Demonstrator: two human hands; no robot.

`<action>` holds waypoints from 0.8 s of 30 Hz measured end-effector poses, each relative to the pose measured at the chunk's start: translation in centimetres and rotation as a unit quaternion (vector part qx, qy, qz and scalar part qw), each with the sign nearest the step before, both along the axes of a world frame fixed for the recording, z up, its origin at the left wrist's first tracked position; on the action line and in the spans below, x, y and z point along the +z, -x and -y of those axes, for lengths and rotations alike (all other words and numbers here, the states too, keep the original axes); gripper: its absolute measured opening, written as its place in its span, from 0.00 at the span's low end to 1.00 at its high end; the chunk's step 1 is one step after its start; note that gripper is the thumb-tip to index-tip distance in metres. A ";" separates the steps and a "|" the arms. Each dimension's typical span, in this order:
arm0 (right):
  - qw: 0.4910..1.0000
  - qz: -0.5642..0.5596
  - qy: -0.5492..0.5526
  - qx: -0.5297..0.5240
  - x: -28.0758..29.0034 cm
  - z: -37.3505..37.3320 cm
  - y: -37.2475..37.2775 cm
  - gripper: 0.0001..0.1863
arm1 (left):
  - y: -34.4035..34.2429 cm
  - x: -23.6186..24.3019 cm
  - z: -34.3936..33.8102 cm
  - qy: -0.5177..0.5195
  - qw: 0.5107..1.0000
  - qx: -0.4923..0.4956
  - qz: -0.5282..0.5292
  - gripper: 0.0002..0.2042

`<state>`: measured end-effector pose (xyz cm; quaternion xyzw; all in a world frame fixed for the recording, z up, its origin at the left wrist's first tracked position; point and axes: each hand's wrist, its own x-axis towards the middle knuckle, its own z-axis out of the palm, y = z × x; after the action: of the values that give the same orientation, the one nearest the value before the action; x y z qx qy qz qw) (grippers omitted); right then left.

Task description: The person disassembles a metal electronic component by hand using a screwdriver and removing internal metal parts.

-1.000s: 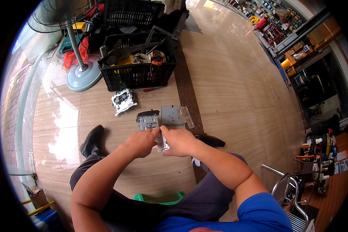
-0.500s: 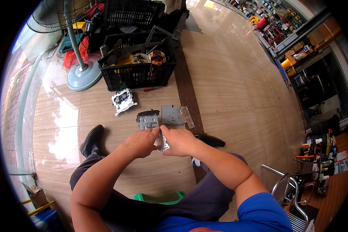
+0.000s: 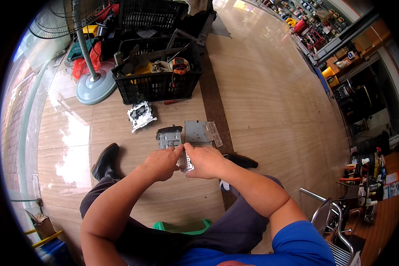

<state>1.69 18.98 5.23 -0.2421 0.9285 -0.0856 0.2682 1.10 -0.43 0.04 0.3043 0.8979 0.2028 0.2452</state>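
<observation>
Both my hands meet low over the floor, gripping a perforated silvery metal panel (image 3: 186, 165). My left hand (image 3: 163, 162) is closed on its left side. My right hand (image 3: 205, 161) is closed on the right side, thumb near the top edge. Just beyond my left fingers sits a grey metal device chassis (image 3: 168, 140) with a black front strip. Beyond my right hand lies a flat grey metal cover plate (image 3: 195, 131) with a slotted flange (image 3: 214, 134) at its right. My fingers hide part of the panel, and whether it is joined to the chassis I cannot tell.
A white-framed mechanism (image 3: 142, 116) lies farther off on the tiled floor, near a red-handled screwdriver (image 3: 175, 101). Behind them stands a black crate (image 3: 157, 84) of tools, with a fan base (image 3: 96, 86) to its left. A metal chair (image 3: 337, 217) is at the right.
</observation>
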 end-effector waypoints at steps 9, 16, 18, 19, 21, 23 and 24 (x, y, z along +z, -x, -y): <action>1.000 0.003 -0.006 0.007 -0.3 -0.1 0.0 0.44 | 0.2 -0.7 0.1 -0.013 1.000 0.009 -0.002 0.30; 1.000 0.008 -0.001 0.003 -0.3 -0.1 0.0 0.44 | 0.1 -0.5 0.1 -0.012 1.000 0.007 -0.005 0.31; 1.000 0.010 -0.004 0.001 -0.3 0.0 0.0 0.44 | 0.2 -0.2 0.1 -0.011 1.000 0.003 -0.006 0.32; 1.000 0.013 -0.008 -0.002 -0.2 0.0 0.0 0.44 | 0.2 -0.1 0.1 -0.011 1.000 -0.002 -0.006 0.34; 1.000 0.014 -0.007 -0.002 -0.1 0.1 0.1 0.43 | 0.2 -0.2 0.1 -0.011 1.000 -0.002 -0.004 0.34; 1.000 0.016 -0.007 -0.002 -0.1 0.1 0.1 0.43 | 0.3 -0.2 0.1 -0.013 1.000 -0.002 -0.003 0.35; 1.000 0.016 -0.007 -0.002 -0.2 0.0 0.1 0.42 | 0.3 -0.2 0.1 -0.013 1.000 -0.001 -0.001 0.35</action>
<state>1.58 18.93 5.06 -0.2369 0.9251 -0.0835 0.2847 0.83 -0.48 -0.18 0.3081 0.8953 0.2139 0.2405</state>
